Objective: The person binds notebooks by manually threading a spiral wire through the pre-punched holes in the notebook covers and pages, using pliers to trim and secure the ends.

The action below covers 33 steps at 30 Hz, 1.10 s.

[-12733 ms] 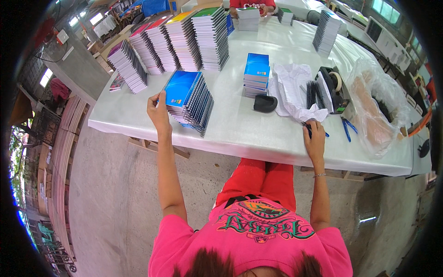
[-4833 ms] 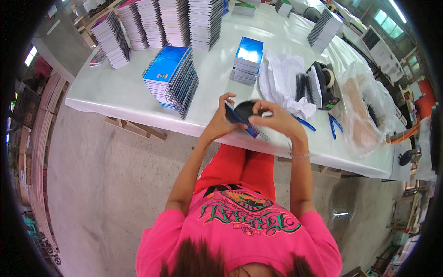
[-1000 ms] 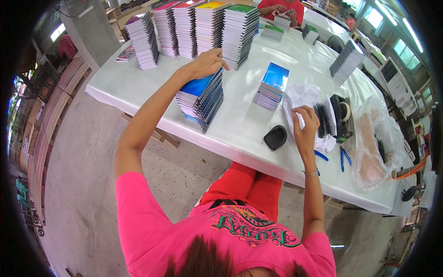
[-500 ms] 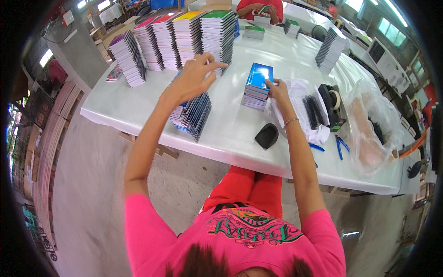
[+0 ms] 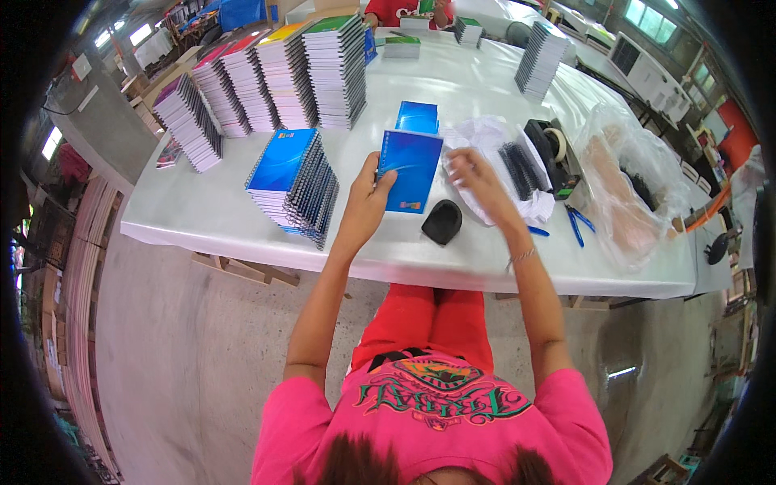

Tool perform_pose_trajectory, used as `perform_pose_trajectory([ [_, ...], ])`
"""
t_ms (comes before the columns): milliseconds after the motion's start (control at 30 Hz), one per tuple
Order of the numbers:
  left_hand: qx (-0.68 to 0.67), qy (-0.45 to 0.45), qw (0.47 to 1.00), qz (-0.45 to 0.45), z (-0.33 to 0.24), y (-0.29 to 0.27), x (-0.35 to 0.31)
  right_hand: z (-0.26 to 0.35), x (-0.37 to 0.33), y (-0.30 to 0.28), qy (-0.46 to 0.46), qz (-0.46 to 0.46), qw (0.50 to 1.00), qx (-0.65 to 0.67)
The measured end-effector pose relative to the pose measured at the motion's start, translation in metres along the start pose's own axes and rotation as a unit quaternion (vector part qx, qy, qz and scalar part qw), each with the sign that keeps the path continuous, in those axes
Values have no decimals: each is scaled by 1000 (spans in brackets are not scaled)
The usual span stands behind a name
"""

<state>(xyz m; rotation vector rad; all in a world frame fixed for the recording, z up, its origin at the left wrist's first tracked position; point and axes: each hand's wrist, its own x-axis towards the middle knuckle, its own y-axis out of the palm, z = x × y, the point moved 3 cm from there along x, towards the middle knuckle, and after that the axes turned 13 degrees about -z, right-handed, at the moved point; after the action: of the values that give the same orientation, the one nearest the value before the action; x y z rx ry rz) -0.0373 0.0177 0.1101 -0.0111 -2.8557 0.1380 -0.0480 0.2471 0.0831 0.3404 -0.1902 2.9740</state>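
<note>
A blue-covered notebook (image 5: 411,172) is held upright in front of me, gripped along its left side by my left hand (image 5: 370,194), thumb on the cover. My right hand (image 5: 482,182) is just right of the notebook, apart from it, over crumpled white paper. Its fingers are slightly blurred but look spread, with nothing visible in them. Behind the held notebook lies a pile of blue notebooks (image 5: 418,115). On the left stands a stack of blue spiral-bound notebooks (image 5: 284,158). Black binding coils (image 5: 524,171) rest on the white paper (image 5: 485,133).
Tall notebook stacks with green (image 5: 335,73), yellow, red and purple covers line the far left; another stack (image 5: 540,65) is far right. A black pad-like object (image 5: 442,222), blue-handled pliers (image 5: 576,226), a black box with tape (image 5: 558,145) and a plastic bag (image 5: 622,194) lie nearby. A person (image 5: 402,12) sits opposite.
My left hand has come down and right from above the blue spiral-bound stack and now holds a notebook. My right hand has let go of the blue pile and moved slightly nearer to me.
</note>
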Motion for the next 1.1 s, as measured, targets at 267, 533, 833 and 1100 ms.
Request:
perform_pose_trajectory([
  [267,499,230,835,18,32,-10,-48,-103,54,-141,-91,-299,737,-599],
  [533,422,220,876,-70,44,12,-67,-103,65,-154,-114,-237,815,-516],
  [833,383,235,872,-194,56,30,-68,-43,46,-157,-224,-302,751,-543],
  [1100,382,212,879,-192,57,22,-72,-7,-54,-57,168,381,892,-176],
])
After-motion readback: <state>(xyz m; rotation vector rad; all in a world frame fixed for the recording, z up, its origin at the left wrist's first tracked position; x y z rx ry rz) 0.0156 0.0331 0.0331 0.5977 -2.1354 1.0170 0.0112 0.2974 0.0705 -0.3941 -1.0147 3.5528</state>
